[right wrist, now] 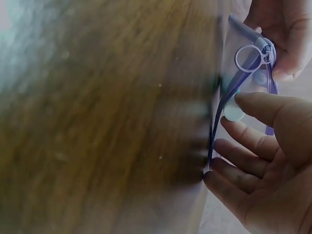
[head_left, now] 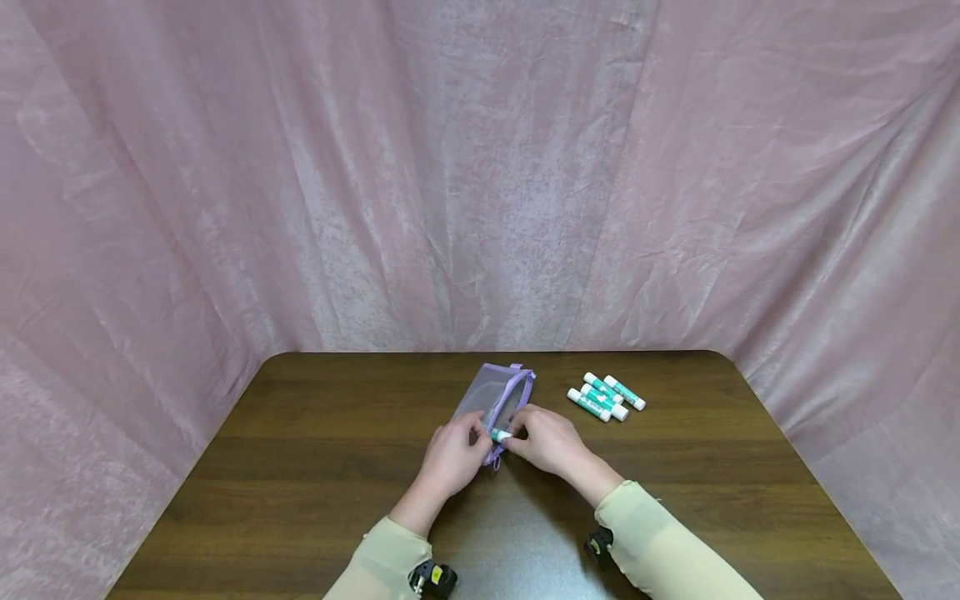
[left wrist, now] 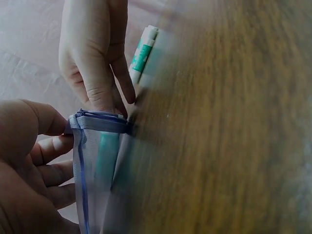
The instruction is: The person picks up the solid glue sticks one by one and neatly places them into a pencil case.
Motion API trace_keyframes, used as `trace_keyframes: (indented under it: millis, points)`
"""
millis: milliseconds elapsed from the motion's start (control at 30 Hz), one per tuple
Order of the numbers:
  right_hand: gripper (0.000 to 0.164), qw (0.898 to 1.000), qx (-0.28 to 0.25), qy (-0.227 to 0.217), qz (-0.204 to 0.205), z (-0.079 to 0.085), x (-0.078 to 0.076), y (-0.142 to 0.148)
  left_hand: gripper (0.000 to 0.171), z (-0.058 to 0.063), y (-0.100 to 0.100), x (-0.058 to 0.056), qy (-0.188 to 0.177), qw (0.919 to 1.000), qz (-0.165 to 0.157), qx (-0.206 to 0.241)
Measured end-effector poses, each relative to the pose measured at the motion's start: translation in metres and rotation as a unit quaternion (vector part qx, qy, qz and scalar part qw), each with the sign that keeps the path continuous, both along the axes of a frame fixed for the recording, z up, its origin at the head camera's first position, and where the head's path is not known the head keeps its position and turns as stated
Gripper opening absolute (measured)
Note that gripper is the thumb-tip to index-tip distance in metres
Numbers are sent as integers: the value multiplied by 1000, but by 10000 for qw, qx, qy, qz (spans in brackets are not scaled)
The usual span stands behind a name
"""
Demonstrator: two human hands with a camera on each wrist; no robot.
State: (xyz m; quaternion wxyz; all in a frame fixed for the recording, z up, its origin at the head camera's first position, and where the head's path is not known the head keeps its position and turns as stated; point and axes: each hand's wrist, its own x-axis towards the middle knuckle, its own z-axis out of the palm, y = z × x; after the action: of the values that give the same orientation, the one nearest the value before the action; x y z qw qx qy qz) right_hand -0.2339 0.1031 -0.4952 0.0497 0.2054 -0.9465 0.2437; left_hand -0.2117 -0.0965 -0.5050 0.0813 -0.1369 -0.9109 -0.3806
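A purple-edged mesh zipper pouch lies on the table, its zipper side open toward the right. My left hand pinches the pouch's near zipper edge between thumb and fingers. At the mouth, my right hand holds the end of a white glue stick with a teal label between thumb and index finger. Most of that stick is inside; its teal part shows through the mesh in the left wrist view. A ring-shaped zipper pull hangs at the pouch's near corner.
Several more glue sticks lie in a loose group to the right of the pouch, beyond my right hand. The brown wooden table has a far edge against a pink curtain, which also runs along both sides.
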Motion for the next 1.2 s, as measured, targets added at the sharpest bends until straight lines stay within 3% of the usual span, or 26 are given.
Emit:
trace_keyframes:
  millis: [233,267,367,533,667,1200]
  points:
    - [16,9995,-202,-20,223,-3,-8,4,13,-3,-2,-3,-57,9990,44,432]
    - [18,9992,-234,104,306,-10,-13,6,14,-3,-2,-4,-86,9986,35,525]
    - [18,9987,-312,136,383,-12,-17,8,15,-4,-4,-5,-230,9966,55,788]
    - [16,9989,-346,-105,289,-6,-16,5,17,-6,-5,-8,-404,9934,137,1068]
    - [18,9989,-311,47,356,-12,-20,7,17,-8,-5,-9,-525,9908,180,1234]
    - [15,9991,-213,-339,153,-5,-25,0,14,-15,-6,-12,-686,9772,255,1994]
